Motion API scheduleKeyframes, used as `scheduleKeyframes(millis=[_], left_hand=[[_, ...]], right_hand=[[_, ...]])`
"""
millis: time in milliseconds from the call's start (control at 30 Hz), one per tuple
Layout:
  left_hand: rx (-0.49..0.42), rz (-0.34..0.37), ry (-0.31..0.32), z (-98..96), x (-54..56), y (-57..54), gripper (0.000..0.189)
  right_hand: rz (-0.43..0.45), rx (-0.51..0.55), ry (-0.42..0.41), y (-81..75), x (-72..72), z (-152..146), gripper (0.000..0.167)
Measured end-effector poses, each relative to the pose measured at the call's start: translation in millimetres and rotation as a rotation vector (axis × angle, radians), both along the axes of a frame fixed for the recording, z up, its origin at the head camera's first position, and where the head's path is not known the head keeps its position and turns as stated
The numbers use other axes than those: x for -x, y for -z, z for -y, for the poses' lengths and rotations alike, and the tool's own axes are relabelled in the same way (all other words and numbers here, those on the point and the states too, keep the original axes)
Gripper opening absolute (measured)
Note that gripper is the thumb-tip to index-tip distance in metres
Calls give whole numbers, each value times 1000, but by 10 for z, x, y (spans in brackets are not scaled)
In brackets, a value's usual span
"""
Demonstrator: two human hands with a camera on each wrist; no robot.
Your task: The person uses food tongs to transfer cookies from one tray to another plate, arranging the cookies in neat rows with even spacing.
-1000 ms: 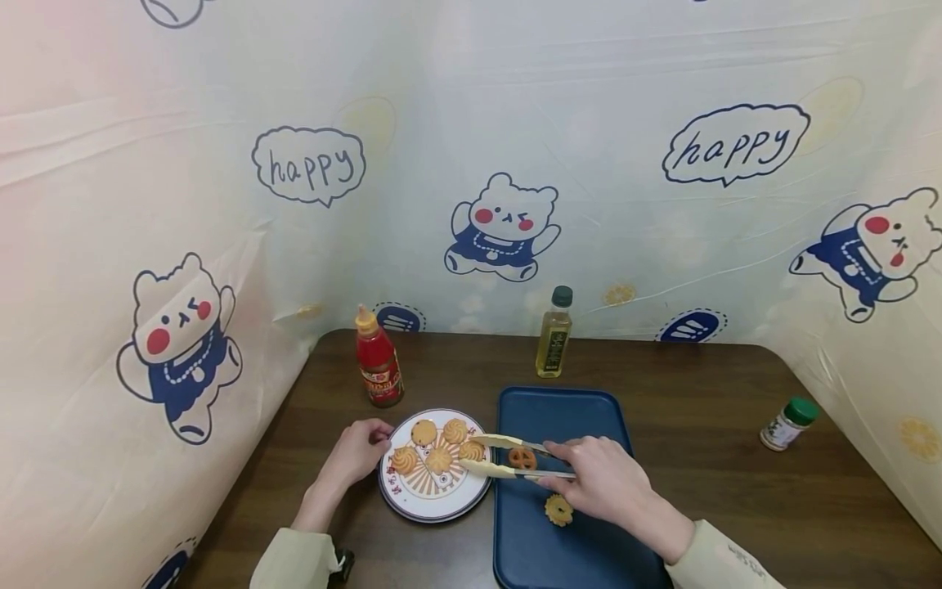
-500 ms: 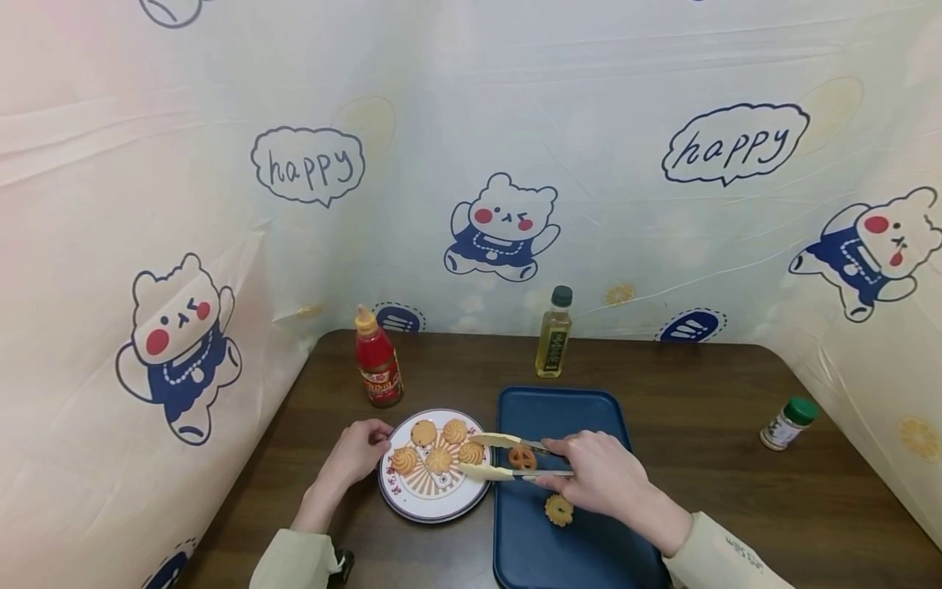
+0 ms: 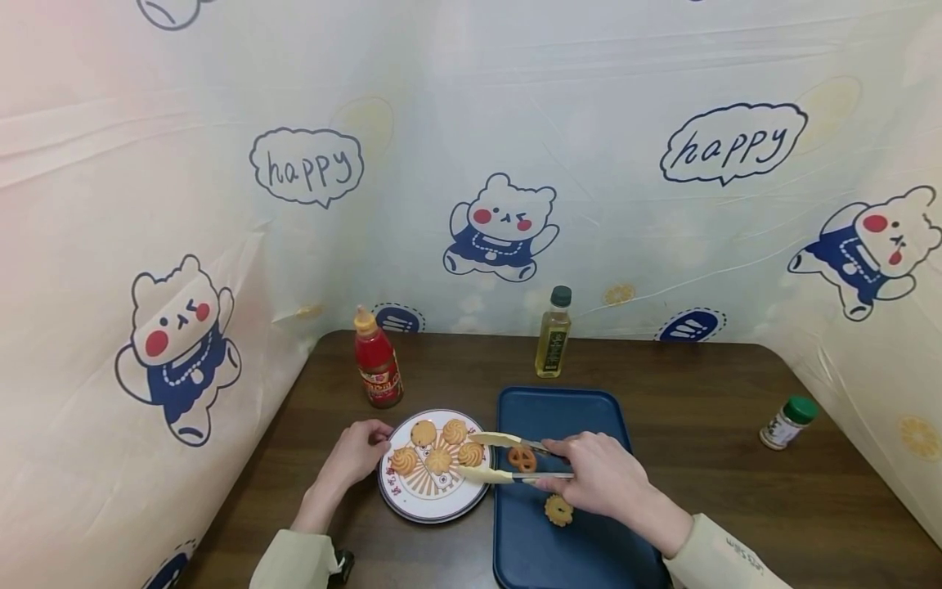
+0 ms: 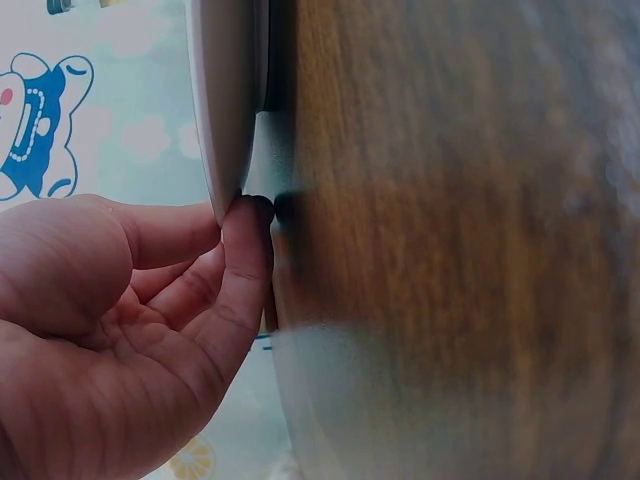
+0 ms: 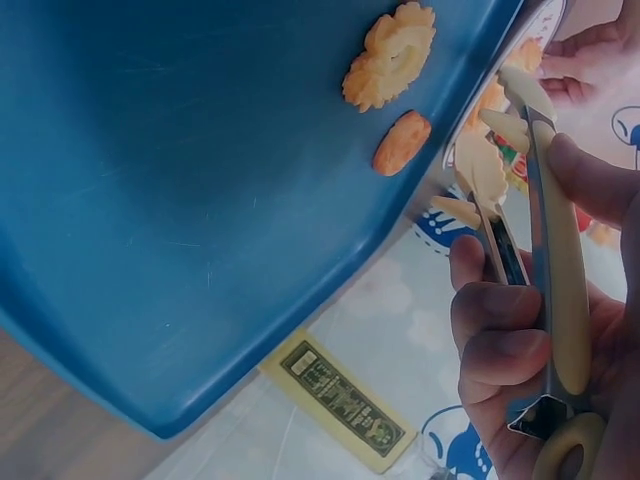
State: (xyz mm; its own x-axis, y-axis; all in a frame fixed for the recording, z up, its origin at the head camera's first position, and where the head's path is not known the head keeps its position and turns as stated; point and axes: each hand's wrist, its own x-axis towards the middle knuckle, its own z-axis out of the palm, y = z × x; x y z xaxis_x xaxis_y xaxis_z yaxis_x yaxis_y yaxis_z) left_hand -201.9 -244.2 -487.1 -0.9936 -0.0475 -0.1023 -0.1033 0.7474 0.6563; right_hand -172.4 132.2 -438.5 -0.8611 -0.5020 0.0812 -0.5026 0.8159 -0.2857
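Note:
My left hand [image 3: 356, 451] pinches the left rim of a white patterned plate [image 3: 458, 505]; the left wrist view shows thumb and fingertips at the plate's edge [image 4: 222, 100]. Several golden cookies lie on the plate. In my right hand [image 3: 607, 474] I hold cream-tipped tongs [image 3: 495, 474], reaching leftward over the tray onto the plate. Their spread tips stand on either side of a swirled cookie [image 3: 470, 453] at the plate's right. A pretzel [image 3: 522, 460] and a scalloped cookie [image 5: 390, 58] lie on the blue tray [image 3: 581, 413], under and near the tongs.
Behind the plate stands a red sauce bottle [image 3: 379, 368] with a yellow cap. An oil bottle [image 3: 553, 339] stands behind the tray. To the far right is a small green-capped jar [image 3: 787, 424]. The wooden table [image 3: 706, 458] ends at a printed cloth backdrop.
The tongs' tips have spread slightly wider around the swirled cookie, and the right hand has shifted slightly left. The left hand and the plate have stayed in place.

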Motion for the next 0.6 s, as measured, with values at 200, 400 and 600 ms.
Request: scheduleKeyframes(millis=[200, 400, 600], left_hand=[[-2, 6, -7, -9, 15, 4, 15], [2, 9, -7, -6, 16, 13, 16], [12, -6, -6, -3, 23, 28, 15]], right_hand=[[-16, 2, 16, -40, 5, -58, 57], [-30, 31, 48, -94, -15, -177, 56], [-23, 64, 91, -121, -50, -321, 61]])
